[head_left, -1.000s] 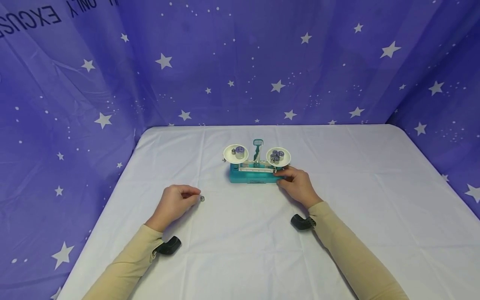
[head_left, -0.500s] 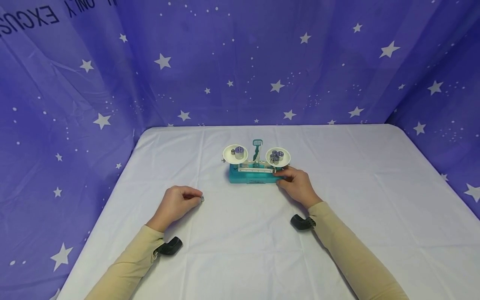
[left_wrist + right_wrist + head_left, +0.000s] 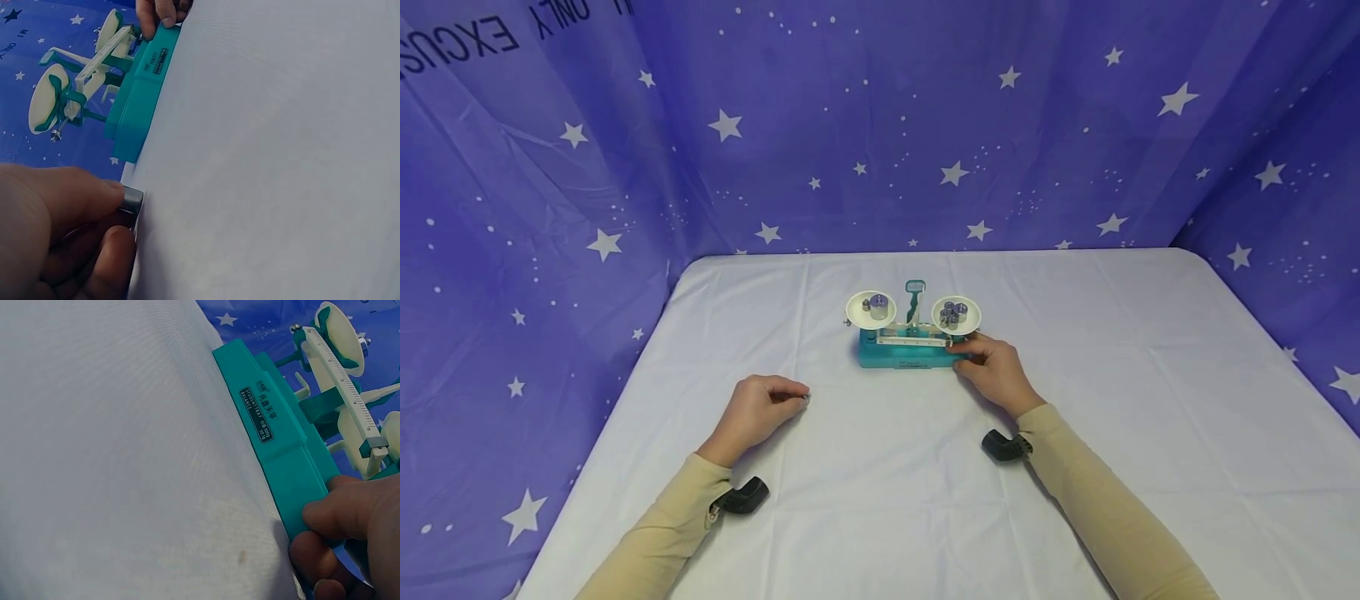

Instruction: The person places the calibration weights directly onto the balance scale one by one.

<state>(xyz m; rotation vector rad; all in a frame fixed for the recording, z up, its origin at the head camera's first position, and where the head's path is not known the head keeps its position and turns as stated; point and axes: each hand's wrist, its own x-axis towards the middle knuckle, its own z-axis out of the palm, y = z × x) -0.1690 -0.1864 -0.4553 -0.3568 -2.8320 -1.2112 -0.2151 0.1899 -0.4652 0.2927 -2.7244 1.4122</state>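
A small metal weight (image 3: 132, 199) is pinched between the thumb and fingers of my left hand (image 3: 758, 410), at table height, left of the balance. My right hand (image 3: 996, 373) grips the right end of the teal base (image 3: 895, 354) of a tray balance, with the thumb on its front in the right wrist view. On the balance's left pan (image 3: 854, 312) stand a large weight (image 3: 879, 308) and a small one (image 3: 866, 306). The right pan (image 3: 973, 317) bears several small weights (image 3: 953, 315) clustered together. Most of the pinched weight is hidden by fingers in the head view.
A white cloth (image 3: 880, 483) covers the table under both hands. Behind and at the sides hangs a purple curtain (image 3: 880, 125) with white stars. Black curved pieces (image 3: 1006, 446) stick out from both beige sleeves (image 3: 1097, 492).
My left fingers have closed on the small weight, which stood visible at their tips before. The left hand has edged slightly right. My right hand and the balance look unmoved.
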